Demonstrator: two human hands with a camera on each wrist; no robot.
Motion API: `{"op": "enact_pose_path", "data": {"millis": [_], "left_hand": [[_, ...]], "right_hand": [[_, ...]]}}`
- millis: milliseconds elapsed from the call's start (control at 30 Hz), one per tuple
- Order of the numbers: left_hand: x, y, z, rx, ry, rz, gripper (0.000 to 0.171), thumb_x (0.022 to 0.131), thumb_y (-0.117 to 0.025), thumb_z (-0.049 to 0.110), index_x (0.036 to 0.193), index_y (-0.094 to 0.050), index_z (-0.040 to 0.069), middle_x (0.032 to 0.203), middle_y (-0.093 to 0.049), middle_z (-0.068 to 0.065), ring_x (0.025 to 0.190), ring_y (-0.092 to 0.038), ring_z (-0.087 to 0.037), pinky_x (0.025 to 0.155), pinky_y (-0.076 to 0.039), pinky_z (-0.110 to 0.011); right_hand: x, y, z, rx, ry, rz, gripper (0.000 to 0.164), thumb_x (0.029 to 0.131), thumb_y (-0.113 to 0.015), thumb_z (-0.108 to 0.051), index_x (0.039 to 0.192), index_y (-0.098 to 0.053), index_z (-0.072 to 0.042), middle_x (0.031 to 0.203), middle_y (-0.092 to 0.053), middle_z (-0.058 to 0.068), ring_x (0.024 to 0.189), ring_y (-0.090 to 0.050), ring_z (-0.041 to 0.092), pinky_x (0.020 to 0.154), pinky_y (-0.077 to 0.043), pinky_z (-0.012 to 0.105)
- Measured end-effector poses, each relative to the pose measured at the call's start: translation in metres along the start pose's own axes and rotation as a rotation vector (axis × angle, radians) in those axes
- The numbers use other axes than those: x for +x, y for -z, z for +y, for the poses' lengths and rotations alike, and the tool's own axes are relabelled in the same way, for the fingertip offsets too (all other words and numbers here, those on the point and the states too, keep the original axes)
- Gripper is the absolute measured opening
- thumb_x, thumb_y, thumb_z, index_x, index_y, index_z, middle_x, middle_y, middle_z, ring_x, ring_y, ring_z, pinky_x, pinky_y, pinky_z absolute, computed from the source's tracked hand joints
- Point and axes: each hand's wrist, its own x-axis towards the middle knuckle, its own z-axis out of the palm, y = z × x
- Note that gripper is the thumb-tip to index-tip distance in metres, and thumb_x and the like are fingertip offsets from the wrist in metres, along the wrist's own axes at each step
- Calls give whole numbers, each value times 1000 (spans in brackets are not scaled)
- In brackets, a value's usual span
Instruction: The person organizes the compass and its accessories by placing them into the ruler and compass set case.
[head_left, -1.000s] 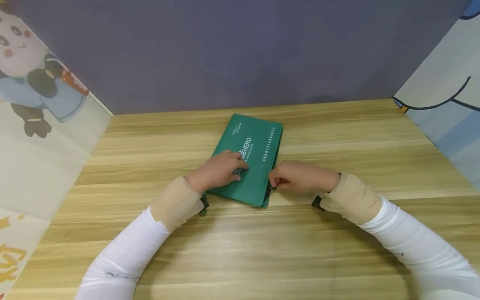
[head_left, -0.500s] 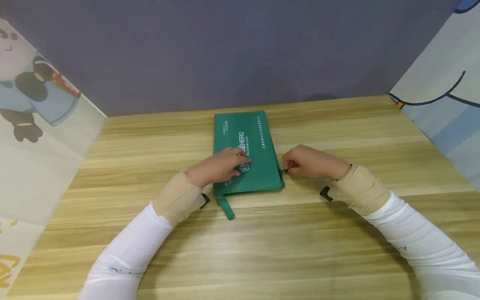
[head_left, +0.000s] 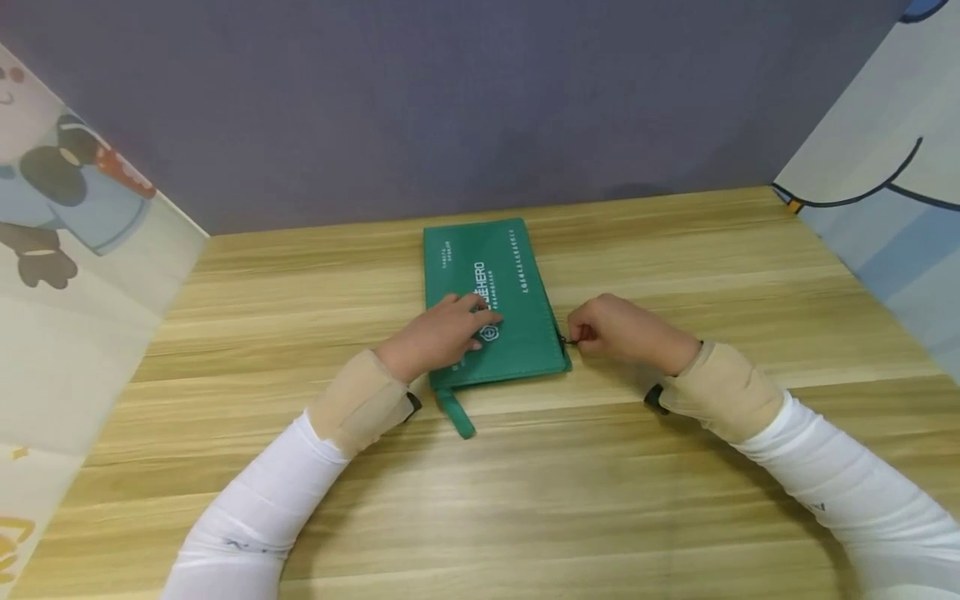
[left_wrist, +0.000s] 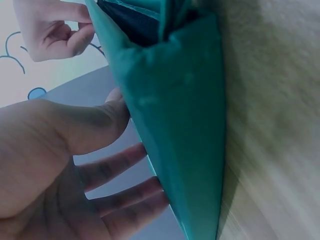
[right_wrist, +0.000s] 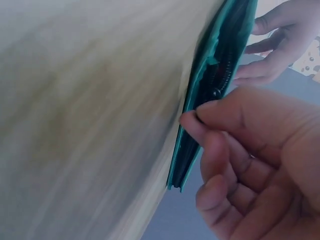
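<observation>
A flat green zip pouch [head_left: 525, 333] with white lettering lies on the table in the head view. My left hand [head_left: 441, 333] rests on its top face, fingers spread and fairly straight. At the pouch's right edge my right hand [head_left: 626, 329] pinches a small dark zipper pull [head_left: 572, 341] between thumb and forefinger. The right wrist view shows the zipper slider [right_wrist: 215, 94] beside those fingertips, with dark zipper teeth [right_wrist: 227, 70] along the pouch's side. In the left wrist view, a dark gap [left_wrist: 132, 22] shows between the green layers. The pouch's contents are hidden.
A green wrist strap [head_left: 456, 415] sticks out from the pouch's near left corner onto the wooden table [head_left: 487, 508]. Behind the table rises a grey-purple panel [head_left: 465, 108]. Walls with cartoon pictures stand at the left [head_left: 82, 192] and right [head_left: 900, 225].
Over the past second the pouch has turned counterclockwise, bringing its strap into sight. My right hand has shifted right and away from me with the zipper pull. The last half second shows little movement.
</observation>
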Motion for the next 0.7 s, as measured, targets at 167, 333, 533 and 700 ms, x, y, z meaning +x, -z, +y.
{"op": "enact_pose_path", "data": {"millis": [167,333,533,700], "left_hand": [[1,-1,1,30,-1,2,45,92,-60,18,135,-51,14,132,-50,-13,111,-50,-31,94,-42,-38],[-1,-1,1,48,10,7,44,92,-60,18,135,-53,15,131,-51,-13,109,-50,-31,92,-43,-37],[0,0,0,61,-3,4,44,91,-60,19,134,-53,14,132,-51,-13,110,-51,-31,93,-42,-38],[3,-1,-1,82,-20,-4,44,91,-60,20,134,-53,14,131,-51,-13,110,-51,-30,95,-40,-38]], "right_hand": [[-7,-2,-8,-19,-1,-17,17,77,-67,8,71,-64,-8,70,-64,-2,65,-57,7,61,-49,28],[-13,-8,-17,-32,-12,3,19,77,-67,6,69,-63,-10,68,-61,-4,61,-51,5,57,-46,26],[-17,-13,-22,-49,3,48,23,77,-67,7,66,-60,-12,64,-57,-5,58,-46,4,55,-43,24],[-19,-15,-23,-24,22,52,26,77,-67,6,63,-57,-13,61,-52,-7,56,-41,4,54,-39,22]]}}
